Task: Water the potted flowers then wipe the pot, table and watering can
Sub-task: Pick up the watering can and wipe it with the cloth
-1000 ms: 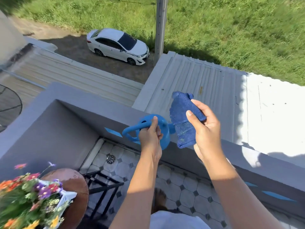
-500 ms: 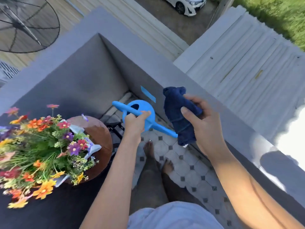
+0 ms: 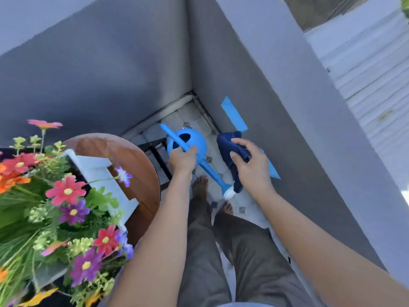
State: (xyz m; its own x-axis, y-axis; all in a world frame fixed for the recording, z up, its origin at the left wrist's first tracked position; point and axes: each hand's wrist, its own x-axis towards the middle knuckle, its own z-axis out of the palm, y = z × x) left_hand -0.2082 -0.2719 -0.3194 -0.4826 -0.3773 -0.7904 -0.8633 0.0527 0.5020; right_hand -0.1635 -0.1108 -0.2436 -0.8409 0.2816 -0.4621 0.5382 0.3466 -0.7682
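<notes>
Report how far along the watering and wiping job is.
Done: cannot tell; the pot and table show no clear sign of wiping. In hand: left hand holds the watering can, right hand the cloth against its spout. Left: finishing the can.

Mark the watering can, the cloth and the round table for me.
watering can point(image 3: 194, 144), head view, on its round blue body.
cloth point(image 3: 228, 142), head view, on the dark blue fold above the thumb.
round table point(image 3: 132, 158), head view, on bare brown top.

Blue watering can point(image 3: 194, 145) aloft, dark-blue cloth point(image 3: 230, 147) just beside.
</notes>
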